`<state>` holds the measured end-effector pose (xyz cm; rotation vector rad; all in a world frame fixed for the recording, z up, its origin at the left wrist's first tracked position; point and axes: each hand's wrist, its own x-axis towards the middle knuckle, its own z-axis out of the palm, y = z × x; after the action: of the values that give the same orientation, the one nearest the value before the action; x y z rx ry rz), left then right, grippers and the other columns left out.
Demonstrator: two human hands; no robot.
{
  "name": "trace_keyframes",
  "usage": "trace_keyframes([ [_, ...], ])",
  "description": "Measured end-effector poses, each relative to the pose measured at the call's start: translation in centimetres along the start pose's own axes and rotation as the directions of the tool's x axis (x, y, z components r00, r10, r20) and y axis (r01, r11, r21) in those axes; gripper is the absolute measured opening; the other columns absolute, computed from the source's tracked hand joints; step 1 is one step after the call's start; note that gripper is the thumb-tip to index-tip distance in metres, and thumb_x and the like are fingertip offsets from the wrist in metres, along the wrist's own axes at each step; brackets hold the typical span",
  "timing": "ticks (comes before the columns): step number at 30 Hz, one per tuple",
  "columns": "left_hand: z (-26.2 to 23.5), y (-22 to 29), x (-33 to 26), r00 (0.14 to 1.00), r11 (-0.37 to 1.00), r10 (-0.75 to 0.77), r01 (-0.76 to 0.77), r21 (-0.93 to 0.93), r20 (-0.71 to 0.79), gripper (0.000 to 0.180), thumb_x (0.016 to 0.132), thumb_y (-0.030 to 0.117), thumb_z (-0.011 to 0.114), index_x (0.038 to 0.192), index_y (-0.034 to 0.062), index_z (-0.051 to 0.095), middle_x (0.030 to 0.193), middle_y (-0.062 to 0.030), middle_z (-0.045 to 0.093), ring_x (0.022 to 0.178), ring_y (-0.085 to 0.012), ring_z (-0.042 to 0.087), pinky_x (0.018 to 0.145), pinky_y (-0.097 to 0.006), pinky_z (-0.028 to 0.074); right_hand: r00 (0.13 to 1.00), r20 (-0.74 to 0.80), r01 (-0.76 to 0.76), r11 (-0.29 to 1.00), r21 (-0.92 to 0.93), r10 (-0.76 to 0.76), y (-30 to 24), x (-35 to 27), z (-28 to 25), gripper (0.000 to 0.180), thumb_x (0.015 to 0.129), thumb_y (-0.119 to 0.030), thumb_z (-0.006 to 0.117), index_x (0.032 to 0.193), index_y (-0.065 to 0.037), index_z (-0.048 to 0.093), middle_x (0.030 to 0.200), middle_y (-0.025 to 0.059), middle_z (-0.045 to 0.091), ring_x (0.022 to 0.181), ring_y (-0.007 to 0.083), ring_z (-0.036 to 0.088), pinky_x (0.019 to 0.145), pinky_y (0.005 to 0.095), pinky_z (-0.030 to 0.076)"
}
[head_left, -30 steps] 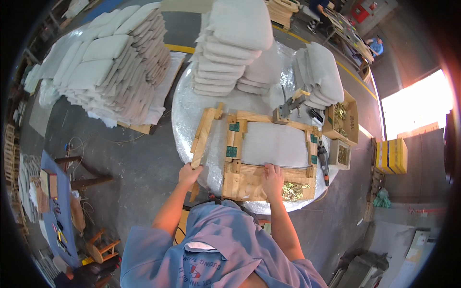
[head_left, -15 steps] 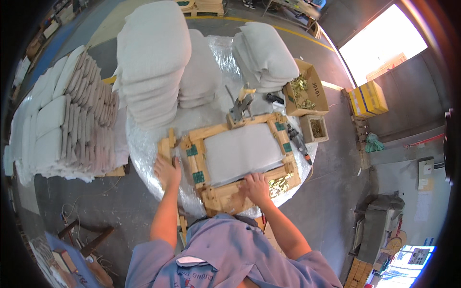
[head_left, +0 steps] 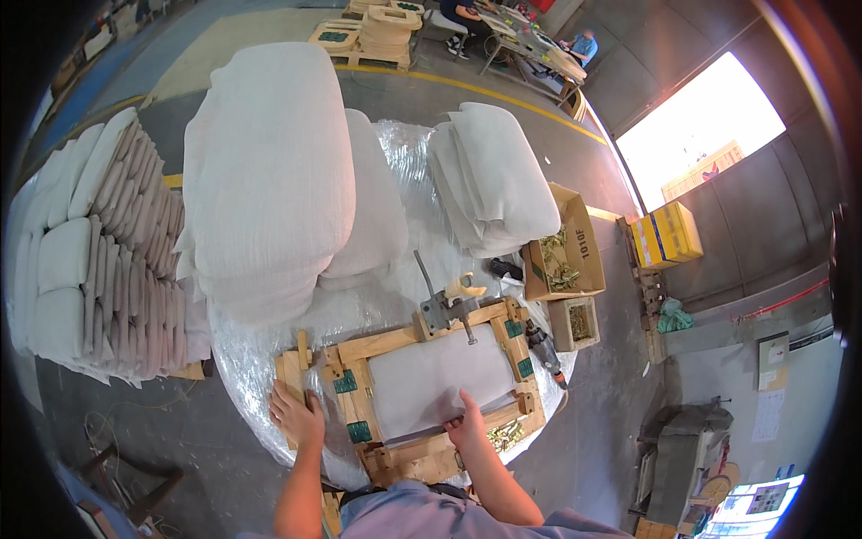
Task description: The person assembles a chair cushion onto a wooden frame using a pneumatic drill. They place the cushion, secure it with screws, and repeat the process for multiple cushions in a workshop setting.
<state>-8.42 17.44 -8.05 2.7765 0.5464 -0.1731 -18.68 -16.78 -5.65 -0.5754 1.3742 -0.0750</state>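
Observation:
A pale grey fabric-covered pad [head_left: 431,382] lies inside a wooden frame jig [head_left: 386,345] with green pieces on its sides. My right hand [head_left: 470,429] is at the pad's near edge, thumb stretched over the fabric; its other fingertips are partly hidden by the edge. Left of the jig, my left hand [head_left: 298,417] rests open on a flat wooden piece [head_left: 289,373], fingers spread and thumb apart. A metal toggle clamp [head_left: 438,311] with a yellowish handle stands on the far rail, its rod reaching over the pad. Brass-coloured hardware [head_left: 505,437] lies near the right hand.
Tall stacks of grey pads [head_left: 269,171] stand behind the jig, with another stack [head_left: 498,180] at right and more pads [head_left: 117,260] far left. Cartons of metal parts [head_left: 588,260] and a power drill [head_left: 542,346] are at right. Two people sit at a far bench [head_left: 530,45].
The view has tilted up, showing more of the far floor. My right thumb now stretches over the pad, where the fingers lay across its near edge before. My left hand stays on the wooden piece.

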Motion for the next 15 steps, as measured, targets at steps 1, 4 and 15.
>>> trace_keyframes([
  [1, 0.3, -0.3, 0.0, 1.000, 1.000, 0.007, -0.007, 0.011, -0.016, 0.091, 0.099, 0.041, 0.067, 0.168, 0.0010, 0.024, 0.165, -0.0250, 0.041, 0.155, -0.0430, 0.036, 0.127, -0.056, 0.026, 0.997, -0.026, -0.068, 0.998, -0.004, 0.068, -1.0, 0.5, 0.4, 0.060, 0.093, -0.037, 0.084, 0.137, -0.008, 0.057, 0.134, 0.0127, 0.061, 0.121, 0.0315, 0.061, 0.102, 0.0492, 0.048],
  [4, 1.2, -0.3, 0.1, 0.998, 0.999, 0.031, -0.031, 0.016, -0.046, 0.090, 0.099, 0.041, 0.067, 0.168, 0.0006, 0.024, 0.164, -0.0249, 0.042, 0.155, -0.0430, 0.036, 0.127, -0.056, 0.026, 0.994, -0.077, -0.082, 0.995, -0.061, 0.077, -1.0, -0.8, 1.0, 0.051, 0.090, -0.041, 0.083, 0.126, -0.012, 0.061, 0.119, 0.0075, 0.064, 0.108, 0.0252, 0.062, 0.085, 0.0448, 0.048],
  [15, -2.8, -0.8, -1.5, 0.999, 0.975, 0.049, -0.043, -0.219, 0.021, 0.087, 0.100, 0.043, 0.068, 0.165, -0.0027, 0.031, 0.163, -0.0282, 0.039, 0.151, -0.0461, 0.037, 0.127, -0.055, 0.027, 0.829, 0.453, 0.331, 0.940, 0.079, -0.329, -6.1, -15.3, 3.8, 0.038, 0.109, -0.014, 0.062, 0.145, -0.004, 0.056, 0.139, 0.0144, 0.063, 0.130, 0.0285, 0.063, 0.103, 0.0409, 0.053],
])
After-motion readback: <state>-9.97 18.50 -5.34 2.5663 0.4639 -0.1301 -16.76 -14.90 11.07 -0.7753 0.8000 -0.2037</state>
